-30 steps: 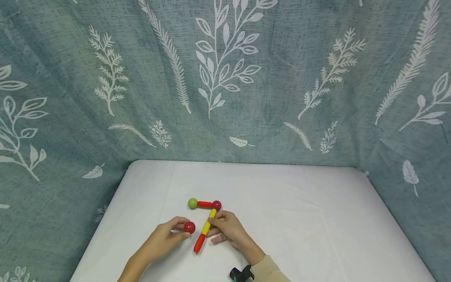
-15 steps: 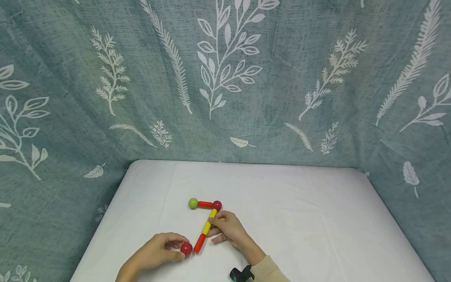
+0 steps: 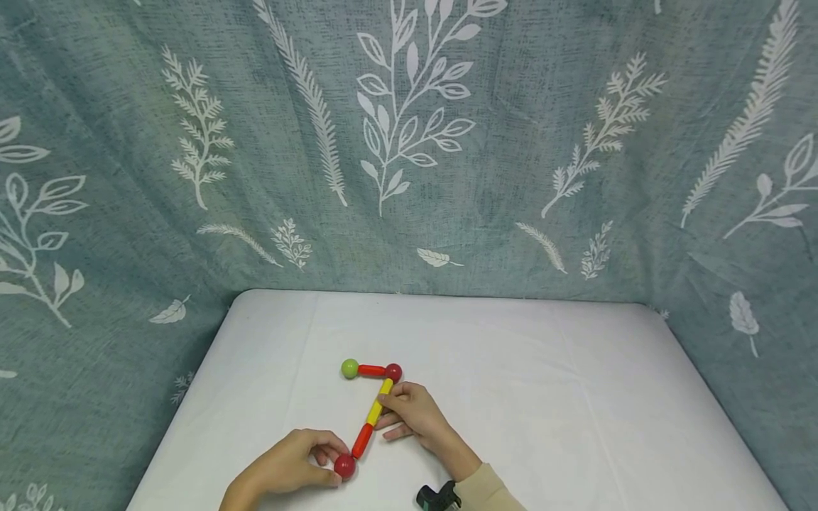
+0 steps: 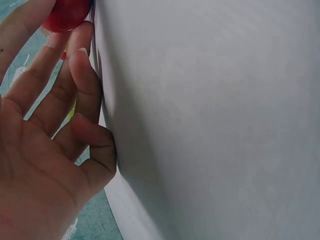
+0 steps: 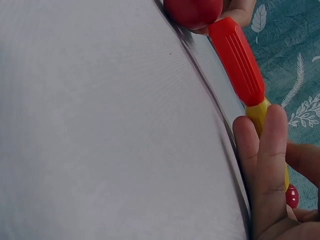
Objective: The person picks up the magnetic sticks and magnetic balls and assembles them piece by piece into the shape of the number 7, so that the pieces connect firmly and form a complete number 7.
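Between thumb and fingers, my left hand (image 3: 290, 461) holds a red ball (image 3: 345, 466). The ball touches the near end of a red rod (image 5: 237, 62), as the right wrist view shows. That rod joins end to end with a yellow rod (image 3: 377, 408), which my right hand (image 3: 415, 419) pinches. At the yellow rod's far end sits a second red ball (image 3: 393, 372). From there another red rod (image 3: 372, 370) runs left to a green ball (image 3: 349, 368). These toy rods and balls form a bent chain lying on the table. In the left wrist view, the held ball (image 4: 67, 15) is cut off at the top.
A white cloth covers the table (image 3: 543, 397). Behind and beside it hangs a green curtain (image 3: 486, 184) with a white leaf print. A black device (image 3: 437, 497) sits by the right sleeve (image 3: 488, 490) at the front.
My left hand has carried the red ball toward the table's front, from beside the yellow rod to the near tip of the red rod. The right hand and chain stay put.
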`<action>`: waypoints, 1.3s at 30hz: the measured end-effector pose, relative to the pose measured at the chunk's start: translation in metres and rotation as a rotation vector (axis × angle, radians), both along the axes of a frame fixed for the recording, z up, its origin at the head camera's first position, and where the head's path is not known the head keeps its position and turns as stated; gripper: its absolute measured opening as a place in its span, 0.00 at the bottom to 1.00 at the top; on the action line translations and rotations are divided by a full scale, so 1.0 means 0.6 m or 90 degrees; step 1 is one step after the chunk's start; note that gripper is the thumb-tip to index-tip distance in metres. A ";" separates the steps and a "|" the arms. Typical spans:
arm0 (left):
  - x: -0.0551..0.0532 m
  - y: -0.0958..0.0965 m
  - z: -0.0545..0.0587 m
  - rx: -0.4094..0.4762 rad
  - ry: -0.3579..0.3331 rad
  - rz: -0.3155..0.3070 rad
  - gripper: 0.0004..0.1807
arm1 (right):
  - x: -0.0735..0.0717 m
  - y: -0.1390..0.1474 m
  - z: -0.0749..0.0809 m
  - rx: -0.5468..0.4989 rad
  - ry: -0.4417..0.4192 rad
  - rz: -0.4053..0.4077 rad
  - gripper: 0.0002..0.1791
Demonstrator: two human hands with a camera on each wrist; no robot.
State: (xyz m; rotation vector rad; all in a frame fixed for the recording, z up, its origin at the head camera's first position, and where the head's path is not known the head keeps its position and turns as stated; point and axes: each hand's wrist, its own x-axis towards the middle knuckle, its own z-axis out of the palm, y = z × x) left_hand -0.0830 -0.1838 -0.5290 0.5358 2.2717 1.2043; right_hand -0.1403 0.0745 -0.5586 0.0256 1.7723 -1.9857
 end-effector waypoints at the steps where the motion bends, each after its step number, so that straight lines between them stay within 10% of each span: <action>1: 0.001 0.001 0.000 -0.002 -0.001 0.002 0.16 | 0.000 0.000 0.000 -0.001 0.000 0.000 0.16; 39: 0.010 0.021 -0.004 -0.040 -0.017 0.046 0.19 | 0.002 0.000 -0.001 0.013 0.005 0.001 0.17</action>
